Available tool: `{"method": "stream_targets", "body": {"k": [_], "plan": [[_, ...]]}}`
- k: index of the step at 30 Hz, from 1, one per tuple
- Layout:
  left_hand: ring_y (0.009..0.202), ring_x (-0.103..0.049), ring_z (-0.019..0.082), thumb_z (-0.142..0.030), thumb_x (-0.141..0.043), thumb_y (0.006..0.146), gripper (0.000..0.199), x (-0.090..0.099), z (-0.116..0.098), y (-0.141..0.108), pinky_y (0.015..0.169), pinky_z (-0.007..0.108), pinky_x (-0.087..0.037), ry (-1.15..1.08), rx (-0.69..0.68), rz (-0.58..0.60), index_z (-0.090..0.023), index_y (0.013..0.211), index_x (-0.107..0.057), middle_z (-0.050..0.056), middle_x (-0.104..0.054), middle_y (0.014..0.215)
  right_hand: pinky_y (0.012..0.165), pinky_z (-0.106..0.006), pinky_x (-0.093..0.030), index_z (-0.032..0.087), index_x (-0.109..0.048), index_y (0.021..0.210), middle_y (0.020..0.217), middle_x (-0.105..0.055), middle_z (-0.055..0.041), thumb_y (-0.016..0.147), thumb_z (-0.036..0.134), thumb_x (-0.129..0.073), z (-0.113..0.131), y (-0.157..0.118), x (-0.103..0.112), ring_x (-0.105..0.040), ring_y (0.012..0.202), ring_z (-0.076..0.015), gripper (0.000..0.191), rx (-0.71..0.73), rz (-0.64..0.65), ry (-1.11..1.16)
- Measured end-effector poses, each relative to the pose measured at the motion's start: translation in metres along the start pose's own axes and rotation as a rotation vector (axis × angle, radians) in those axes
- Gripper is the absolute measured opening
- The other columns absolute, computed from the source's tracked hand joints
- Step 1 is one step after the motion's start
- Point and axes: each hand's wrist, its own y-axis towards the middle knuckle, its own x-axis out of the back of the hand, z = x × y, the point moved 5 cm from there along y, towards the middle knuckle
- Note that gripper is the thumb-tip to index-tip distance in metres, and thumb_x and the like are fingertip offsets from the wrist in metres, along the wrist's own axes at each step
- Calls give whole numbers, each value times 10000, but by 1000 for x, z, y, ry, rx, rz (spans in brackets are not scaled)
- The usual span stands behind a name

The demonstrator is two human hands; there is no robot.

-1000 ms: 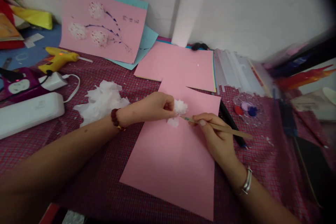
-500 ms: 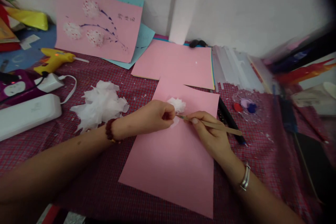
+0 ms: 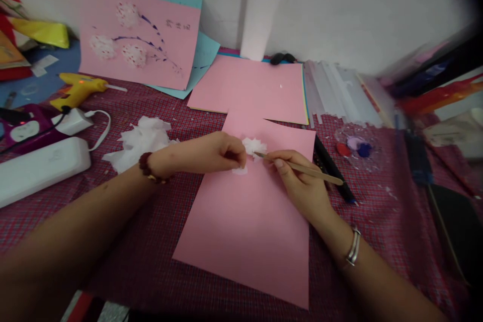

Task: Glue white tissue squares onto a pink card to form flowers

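Note:
My left hand (image 3: pixel 226 153) is closed in a pinch on a small piece of thin white paper (image 3: pixel 240 170), just above the pink sheet (image 3: pixel 245 221). My right hand (image 3: pixel 302 181) grips a slim tan tool (image 3: pixel 313 171), flat along its handle, with a thin dark tip; its exact kind is unclear. That tip touches or hovers over a ruffled white paper blossom (image 3: pixel 253 147) on the upper part of the sheet. Left of my left forearm lies a loose heap of white tissue paper (image 3: pixel 143 141), partly hidden behind the wrist.
A yellow glue gun (image 3: pixel 81 89), a purple socket block (image 3: pixel 28 128) and a white power bank (image 3: pixel 45 168) lie at left. A pink flower picture (image 3: pixel 151 35) leans on the wall. Right of the sheet are black pens (image 3: pixel 335 171) and a clear paint dish (image 3: pixel 354 148).
My left hand has moved left and slightly up, away from the tool's tip, carrying the small white paper. The tool's tip now lies at the blossom; my right hand has barely shifted.

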Motion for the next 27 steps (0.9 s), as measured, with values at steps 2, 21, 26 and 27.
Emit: {"method": "stream_targets", "body": {"k": [2, 21, 26, 27], "plan": [[659, -522, 83, -194, -505, 791, 156, -2, 0, 4, 604, 194, -379, -77, -8, -11, -142, 803, -652, 4, -625, 742, 703, -311, -497, 230, -648, 947, 875, -679, -24, 905, 275, -509, 0, 0, 0, -625, 810, -163, 152, 2, -2, 5], [614, -514, 70, -64, -518, 706, 136, -2, 15, 18, 559, 177, -374, 22, -31, -411, -136, 800, -585, -23, -587, 673, 733, -252, -482, 226, -661, 913, 887, -672, -7, 897, 204, -521, 6, -6, -3, -613, 843, -132, 142, 63, 41, -1], [601, -514, 63, -56, -520, 705, 122, -5, 17, 20, 545, 168, -364, -5, -45, -408, -135, 781, -574, -29, -580, 656, 750, -270, -479, 225, -659, 927, 894, -672, -12, 898, 217, -523, 6, -5, -5, -613, 844, -139, 139, 86, 53, -54], [600, -513, 63, -54, -521, 703, 122, -5, 17, 21, 545, 168, -364, -11, -45, -407, -135, 779, -571, -28, -580, 656, 751, -274, -478, 226, -658, 929, 896, -672, -12, 898, 221, -523, 7, -4, -5, -613, 845, -141, 138, 90, 53, -64]]}}
